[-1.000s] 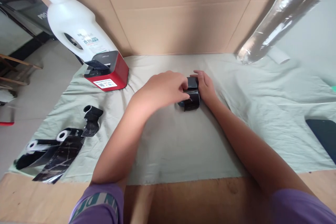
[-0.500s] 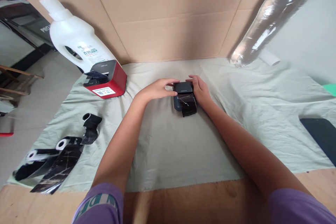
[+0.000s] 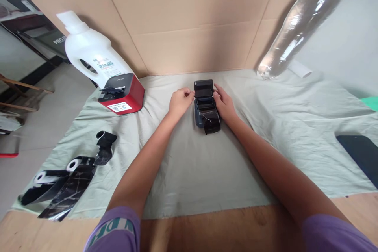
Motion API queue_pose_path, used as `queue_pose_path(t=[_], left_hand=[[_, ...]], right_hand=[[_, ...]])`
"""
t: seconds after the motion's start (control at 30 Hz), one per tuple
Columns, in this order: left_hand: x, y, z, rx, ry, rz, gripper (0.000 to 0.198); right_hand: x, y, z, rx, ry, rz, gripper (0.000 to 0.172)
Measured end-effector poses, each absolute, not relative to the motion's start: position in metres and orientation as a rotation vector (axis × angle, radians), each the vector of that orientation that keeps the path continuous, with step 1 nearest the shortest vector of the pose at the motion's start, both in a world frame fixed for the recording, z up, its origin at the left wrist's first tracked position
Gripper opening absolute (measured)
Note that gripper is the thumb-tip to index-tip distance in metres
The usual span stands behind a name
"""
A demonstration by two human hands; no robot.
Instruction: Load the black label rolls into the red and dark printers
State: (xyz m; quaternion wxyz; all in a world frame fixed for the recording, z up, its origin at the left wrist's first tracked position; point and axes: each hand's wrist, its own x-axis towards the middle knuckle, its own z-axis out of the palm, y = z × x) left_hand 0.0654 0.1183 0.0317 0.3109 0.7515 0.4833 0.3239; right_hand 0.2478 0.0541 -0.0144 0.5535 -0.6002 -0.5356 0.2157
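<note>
A small dark portable printer lies on the cloth in front of me, its lid swung up and back. From its front hangs a strip of glossy black paper. My left hand is closed in a pinch at the left edge of the raised lid; its fingertips are partly hidden. Along the printer's right side rests my right hand, thumb and fingers curled against the body and lid hinge, steadying contact there. The inside of the printer shows dark, and I cannot make out what is in it.
On the left stand a red and black box-shaped printer and a white detergent bottle. Several black paper rolls lie nearer. A phone is at right; a shiny film-wrapped object leans behind, beside a white tube.
The portable printer's lid has gone from closed to raised. My left hand's fingers have drawn together at the lid's edge, while my right hand stays at the printer's right side.
</note>
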Motion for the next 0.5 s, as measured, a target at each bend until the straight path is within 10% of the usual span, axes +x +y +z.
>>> queue_pose_path(t=[0.5], left_hand=[[0.094,0.122,0.077,2.501,0.816,0.121,0.014]], right_hand=[[0.251,0.059,-0.02,-1.43,-1.197,0.493,0.061]])
